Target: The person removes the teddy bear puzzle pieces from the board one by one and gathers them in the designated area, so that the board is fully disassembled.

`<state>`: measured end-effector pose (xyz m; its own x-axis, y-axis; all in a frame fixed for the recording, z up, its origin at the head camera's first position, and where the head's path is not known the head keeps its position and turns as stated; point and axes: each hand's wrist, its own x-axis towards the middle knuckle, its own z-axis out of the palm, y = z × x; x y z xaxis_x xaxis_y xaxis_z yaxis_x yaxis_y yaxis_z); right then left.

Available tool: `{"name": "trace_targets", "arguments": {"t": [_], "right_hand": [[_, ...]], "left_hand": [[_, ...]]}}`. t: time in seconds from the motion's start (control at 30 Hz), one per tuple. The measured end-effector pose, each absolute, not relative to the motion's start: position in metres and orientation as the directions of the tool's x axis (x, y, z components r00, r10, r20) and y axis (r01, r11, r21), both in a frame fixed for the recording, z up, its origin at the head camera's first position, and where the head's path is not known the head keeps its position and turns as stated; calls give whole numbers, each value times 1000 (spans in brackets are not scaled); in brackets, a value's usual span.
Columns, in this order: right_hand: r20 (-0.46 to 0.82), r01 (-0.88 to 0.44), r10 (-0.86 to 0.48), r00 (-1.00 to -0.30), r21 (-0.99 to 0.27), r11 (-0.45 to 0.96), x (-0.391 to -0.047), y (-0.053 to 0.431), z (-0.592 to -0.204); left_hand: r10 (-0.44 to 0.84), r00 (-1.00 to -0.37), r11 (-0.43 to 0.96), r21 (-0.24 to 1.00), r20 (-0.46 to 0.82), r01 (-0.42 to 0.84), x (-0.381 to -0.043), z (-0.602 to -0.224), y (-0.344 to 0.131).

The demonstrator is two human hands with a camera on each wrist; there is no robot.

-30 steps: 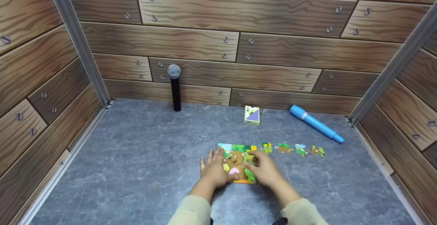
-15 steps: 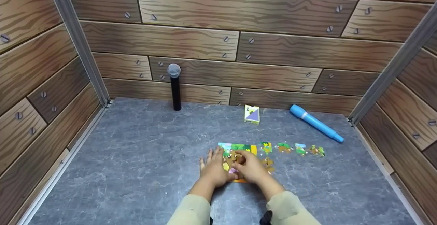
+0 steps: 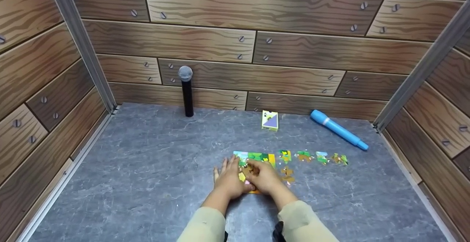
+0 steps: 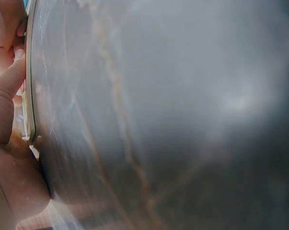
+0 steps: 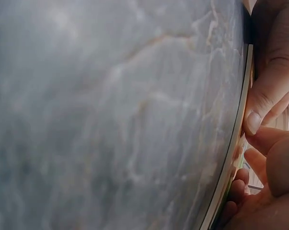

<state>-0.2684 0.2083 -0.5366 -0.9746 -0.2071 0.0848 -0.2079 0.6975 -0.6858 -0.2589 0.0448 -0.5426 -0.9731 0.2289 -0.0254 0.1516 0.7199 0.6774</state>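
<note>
In the head view a small bear jigsaw puzzle (image 3: 264, 156) lies on the grey marbled tabletop. My left hand (image 3: 229, 181) rests flat on its left side, fingers straight and spread, the thumb along the near edge. Over the middle of the puzzle, my right hand (image 3: 264, 177) curls its thumb and forefinger together and pinches a brown puzzle piece (image 3: 252, 170); most of that piece is hidden. In the right wrist view the left thumb (image 5: 273, 81) nearly meets the right hand (image 5: 278, 172). The left wrist view shows the puzzle's thin edge (image 4: 31, 96) beside the left hand.
Loose brown pieces (image 3: 287, 171) lie just right of the puzzle. Several more, among them a bear piece (image 3: 304, 156), run in a row behind them. Farther back are a card box (image 3: 270, 121), a blue pen-shaped stick (image 3: 339, 130) and an upright microphone (image 3: 187, 97). Wood-patterned walls enclose the table.
My right hand has moved left from the puzzle's right side to its middle, uncovering the loose brown pieces on the right. The left hand keeps its place on the puzzle.
</note>
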Motion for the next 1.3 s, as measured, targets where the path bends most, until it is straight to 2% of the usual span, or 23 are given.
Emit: {"name": "trace_targets", "arguments": {"t": [0.43,0.73,1.03,1.3], "right_hand": [[59,-168,-175,-983,-678,716,-265,207,-533],[61,-162,-162,-985,-662,732,-268,206,-534],[42,-145,-161,-986,-687,712,-268,203,-536],[57,-155,-161,-985,-691,706,-267,205,-534]], "left_hand": [[225,-973,721,679,-38,140,-260,-542,45],[233,-972,795,578,-11,184,-267,-543,40],[204,-976,852,505,-81,137,-270,-548,25],[226,-968,868,473,-109,150,-271,-549,22]]}}
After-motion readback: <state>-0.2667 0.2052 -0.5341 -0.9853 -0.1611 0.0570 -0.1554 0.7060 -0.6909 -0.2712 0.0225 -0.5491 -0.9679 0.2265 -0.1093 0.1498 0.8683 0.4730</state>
